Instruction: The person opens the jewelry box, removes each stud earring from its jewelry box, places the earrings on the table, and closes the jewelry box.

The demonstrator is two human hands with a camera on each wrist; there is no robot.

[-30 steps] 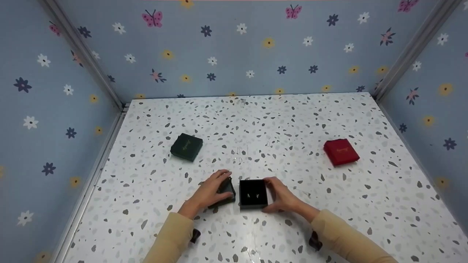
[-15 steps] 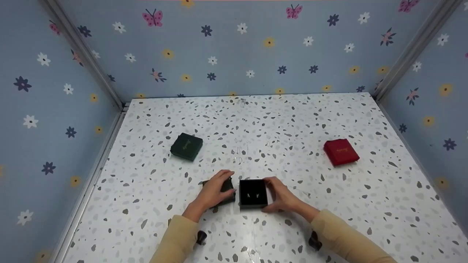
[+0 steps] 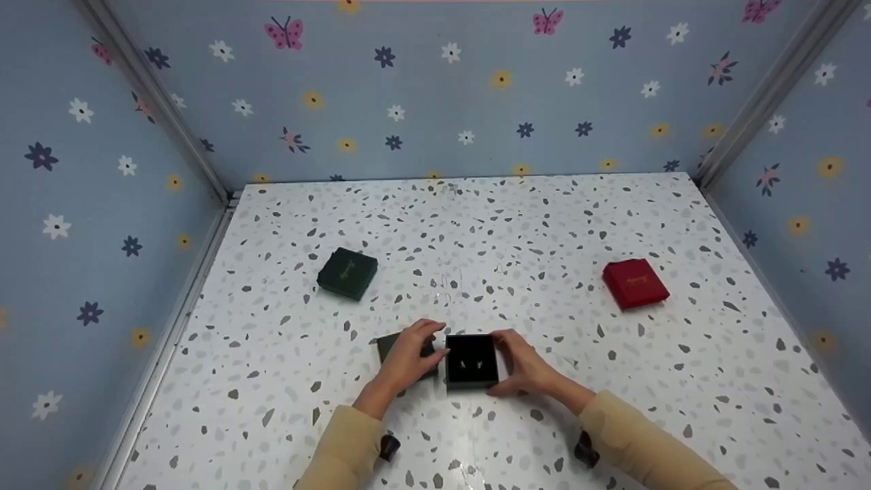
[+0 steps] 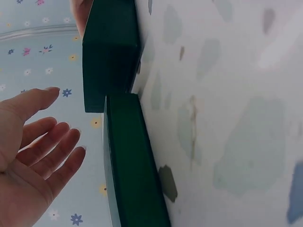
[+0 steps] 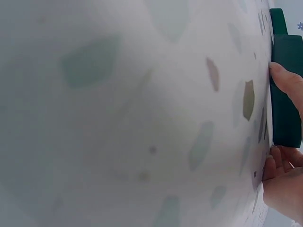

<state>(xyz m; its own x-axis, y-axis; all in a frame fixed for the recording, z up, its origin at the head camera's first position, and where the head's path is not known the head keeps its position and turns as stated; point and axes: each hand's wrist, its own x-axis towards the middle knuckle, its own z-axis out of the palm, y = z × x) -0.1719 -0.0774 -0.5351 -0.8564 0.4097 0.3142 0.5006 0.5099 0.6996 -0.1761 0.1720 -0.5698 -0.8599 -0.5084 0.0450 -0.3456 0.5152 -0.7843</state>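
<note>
A dark green jewelry box [image 3: 471, 387] sits uncovered on the speckled table, its black insert bearing a pair of small earrings [image 3: 479, 365]. My right hand [image 3: 525, 366] grips its right side, thumb at the near edge and fingers at the far edge; the right wrist view shows thumb and fingers at opposite ends of the green wall [image 5: 286, 113]. Just left of the box lies its green lid [image 3: 386, 344]. Over the lid is my left hand [image 3: 406, 357], partly covering it, fingertips close to the box's left edge. In the left wrist view its fingers are apart, with nothing between them.
A closed dark green box [image 3: 347, 274] with gold lettering lies farther back on the left. On the right side lies a closed red box [image 3: 635, 284]. Flowered blue walls [image 3: 449, 95] bound the table at the back and both sides.
My left hand has shifted right, off the middle of the lid toward the open box, baring more of the lid's left part. The right hand and the box have stayed put.
</note>
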